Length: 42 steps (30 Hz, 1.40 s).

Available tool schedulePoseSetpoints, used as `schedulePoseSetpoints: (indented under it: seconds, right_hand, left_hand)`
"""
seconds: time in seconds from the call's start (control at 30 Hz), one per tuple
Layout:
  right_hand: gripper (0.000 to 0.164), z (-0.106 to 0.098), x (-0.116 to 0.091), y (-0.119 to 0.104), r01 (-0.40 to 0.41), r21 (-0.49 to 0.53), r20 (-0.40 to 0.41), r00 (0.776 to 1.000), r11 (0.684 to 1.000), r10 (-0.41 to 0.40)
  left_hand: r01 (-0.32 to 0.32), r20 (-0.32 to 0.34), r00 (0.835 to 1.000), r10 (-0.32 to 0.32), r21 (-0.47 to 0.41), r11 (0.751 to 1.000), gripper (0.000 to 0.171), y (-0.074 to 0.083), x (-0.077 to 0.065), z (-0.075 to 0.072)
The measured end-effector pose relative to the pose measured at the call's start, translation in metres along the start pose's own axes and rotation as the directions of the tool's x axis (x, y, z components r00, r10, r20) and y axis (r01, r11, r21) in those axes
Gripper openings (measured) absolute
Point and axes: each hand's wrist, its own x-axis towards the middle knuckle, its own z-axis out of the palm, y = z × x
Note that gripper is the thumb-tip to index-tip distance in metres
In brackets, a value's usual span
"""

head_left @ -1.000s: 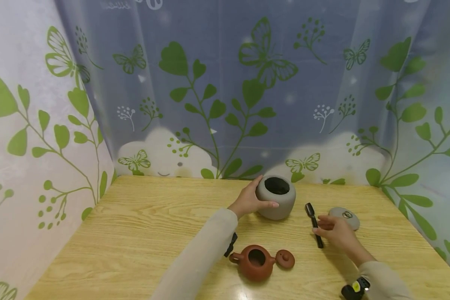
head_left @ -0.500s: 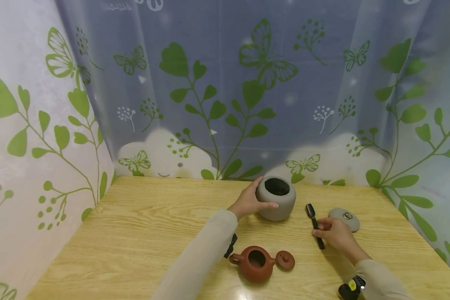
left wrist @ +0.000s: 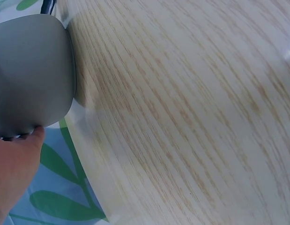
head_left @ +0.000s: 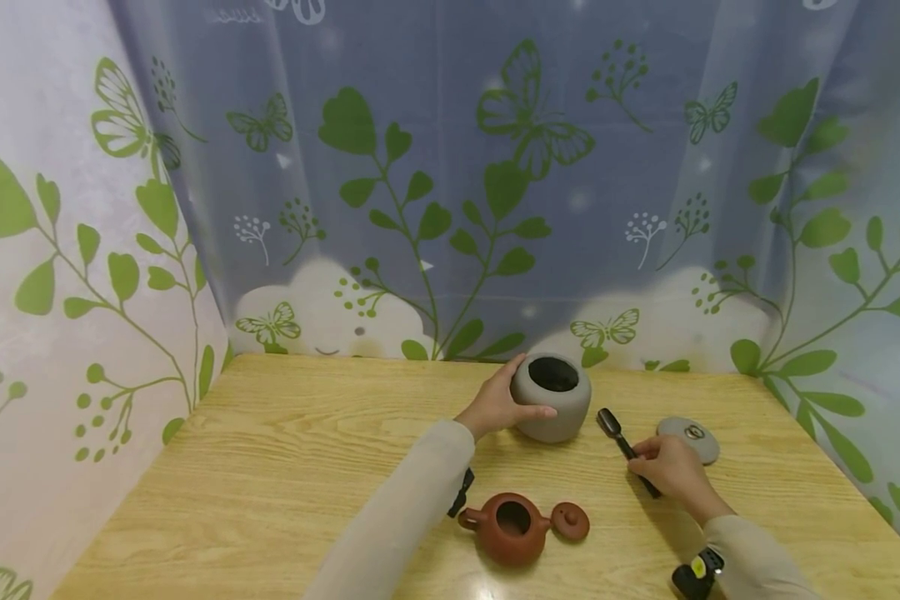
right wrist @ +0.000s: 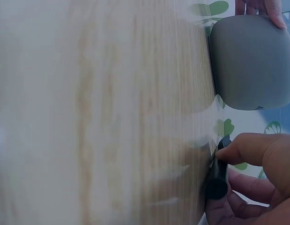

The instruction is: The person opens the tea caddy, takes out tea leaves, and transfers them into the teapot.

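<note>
The scoop point(head_left: 624, 446) has swung since a second ago: its head now points further left, nearer the jar point(head_left: 555, 417), with the handle at a slant. The right hand point(head_left: 672, 468) has closed in on it; in the earliest frame its fingers were looser beside the handle. The jar, the pot point(head_left: 510, 548) and both lids have kept their places.

The right hand pinches the scoop's black handle between thumb and fingers, the butt end sticking out below the grip. The right wrist view shows the thumb on the near side and the other fingers bent behind. Whether the scoop touches the table point(head_left: 307, 467) I cannot tell. Its head is right of the jar, apart from it.

The left hand point(head_left: 495, 402) grips the jar from the left, thumb across the front and fingers round the far side. The jar is grey and stands upright near the back edge, its mouth uncovered and dark; what is inside cannot be made out. The grey lid point(head_left: 692, 439), with a ring-like mark on top, lies just beyond the right hand.

The pot, reddish brown, sits nearer the person, in front of the jar, its mouth uncovered, handle to the left and spout to the right. The pot lid point(head_left: 570, 522) lies at the spout's tip, knob up. A leaf-and-butterfly curtain point(head_left: 420, 167) hangs behind the table
</note>
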Motion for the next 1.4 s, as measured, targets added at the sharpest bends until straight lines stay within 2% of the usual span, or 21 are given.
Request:
schedulePoseSetpoints:
  seconds: [0.17,0.63,0.77,0.93,1.03,1.2,1.3,1.37,1.4]
  right_hand:
    - [0.022,0.001,-0.002,-0.001,0.003,0.004,-0.011,1.000,1.000,-0.003]
    - [0.033,-0.011,-0.001,0.006,0.008,0.122,0.012,1.000,0.992,-0.009]
    - [0.037,-0.015,-0.002,0.004,0.019,0.192,0.015,1.000,0.981,-0.022]
    - [0.039,-0.016,-0.003,0.004,0.054,0.300,-0.014,0.999,0.952,-0.052]
    - [0.043,-0.016,-0.003,0.003,0.041,0.334,-0.044,0.999,0.942,-0.028]
    - [0.050,-0.018,-0.002,0.001,0.015,0.335,-0.119,0.993,0.942,0.026]
    - [0.053,-0.020,-0.001,-0.001,0.004,0.393,-0.181,0.981,0.920,0.073]
    - [0.051,-0.022,-0.001,-0.002,-0.002,0.465,-0.212,0.971,0.886,0.113]
    - [0.048,-0.023,-0.001,-0.003,-0.001,0.513,-0.222,0.966,0.859,0.134]
  left_hand:
    - [-0.006,-0.001,1.000,0.006,-0.006,1.000,0.104,0.001,-0.001,-0.001]
    - [0.005,0.002,1.000,-0.005,-0.002,1.000,0.105,0.002,-0.001,-0.001]
    - [0.008,0.007,1.000,-0.008,0.001,1.000,0.105,0.002,-0.001,-0.001]
    - [-0.005,0.003,1.000,0.005,-0.007,1.000,0.104,0.002,-0.002,-0.001]
    - [-0.008,0.002,1.000,0.008,-0.008,1.000,0.103,0.002,-0.003,-0.001]
    - [-0.009,-0.002,1.000,0.009,0.001,1.000,0.103,0.001,-0.002,-0.001]
    - [-0.007,-0.002,1.000,0.007,0.007,1.000,0.104,0.000,-0.002,-0.001]
    - [-0.004,-0.001,1.000,0.004,0.007,1.000,0.104,0.000,-0.001,-0.001]
    - [-0.003,-0.002,1.000,0.003,0.006,1.000,0.104,0.000,-0.001,0.000]
